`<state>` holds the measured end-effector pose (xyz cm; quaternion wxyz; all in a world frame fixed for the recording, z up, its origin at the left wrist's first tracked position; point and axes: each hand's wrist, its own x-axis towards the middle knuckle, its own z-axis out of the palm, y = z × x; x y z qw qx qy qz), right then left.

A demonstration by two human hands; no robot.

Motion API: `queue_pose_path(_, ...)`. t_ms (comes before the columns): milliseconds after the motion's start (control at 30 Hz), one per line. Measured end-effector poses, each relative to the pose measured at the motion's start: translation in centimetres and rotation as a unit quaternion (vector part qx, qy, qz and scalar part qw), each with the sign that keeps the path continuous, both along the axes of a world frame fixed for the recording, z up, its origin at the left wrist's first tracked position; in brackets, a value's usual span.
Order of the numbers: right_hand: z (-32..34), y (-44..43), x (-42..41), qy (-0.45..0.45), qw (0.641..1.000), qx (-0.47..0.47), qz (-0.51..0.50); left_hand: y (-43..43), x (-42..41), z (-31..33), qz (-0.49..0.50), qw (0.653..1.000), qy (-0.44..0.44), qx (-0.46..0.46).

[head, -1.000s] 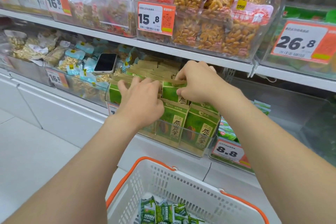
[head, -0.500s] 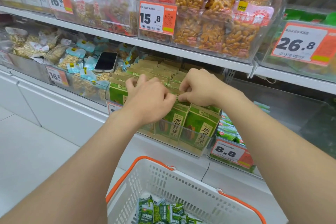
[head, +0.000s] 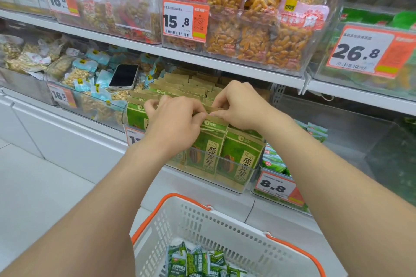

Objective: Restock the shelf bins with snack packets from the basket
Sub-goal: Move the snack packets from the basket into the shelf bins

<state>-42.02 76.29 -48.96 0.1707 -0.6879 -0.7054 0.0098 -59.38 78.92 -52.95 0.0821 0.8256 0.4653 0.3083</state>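
Green and kraft-brown snack packets (head: 242, 159) stand upright in rows in a clear shelf bin (head: 234, 183) on the lower shelf. My left hand (head: 174, 122) and my right hand (head: 236, 105) meet over the front rows, and both pinch the brown top edge of one packet (head: 212, 122). Below them a white basket with an orange rim (head: 236, 229) holds several small green packets (head: 198, 261).
A phone (head: 123, 76) lies on the blue-labelled nut packets (head: 90, 74) in the bin to the left. The bin to the right, tagged 8.8 (head: 275, 186), holds a few green packets (head: 273, 159). The upper shelf (head: 225, 64) carries bins of orange snacks close above my hands.
Both hands slid a little forward along the packet tops and closed together, fingertips now meeting on one packet's top edge. The view shifted slightly.
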Motion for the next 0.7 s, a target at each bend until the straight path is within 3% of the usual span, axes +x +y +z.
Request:
queue_pose_path(100,0.6,-0.3,0.6,0.029,0.999,-0.023,0.020,-0.1,-0.5,0.2,-0.014,0.999,-0.032,-0.018)
queue_pose_path(200,1.1,-0.3,1.1,0.106,0.994,0.023,0.011,-0.8,-0.8,0.2,-0.061,0.998,-0.012,0.009)
queue_pose_path(267,0.9,-0.1,1.2,0.071,0.996,0.049,0.001,-1.4,-0.9,0.2,-0.109,0.993,0.014,0.043)
queue_pose_path(400,0.8,0.1,1.4,-0.041,0.999,-0.004,0.014,-1.2,-0.9,0.2,-0.121,0.984,0.123,0.032)
queue_pose_path(700,-0.7,1.7,1.5,0.007,0.997,0.075,-0.029,-0.3,-0.7,0.1,-0.099,0.980,0.161,0.063)
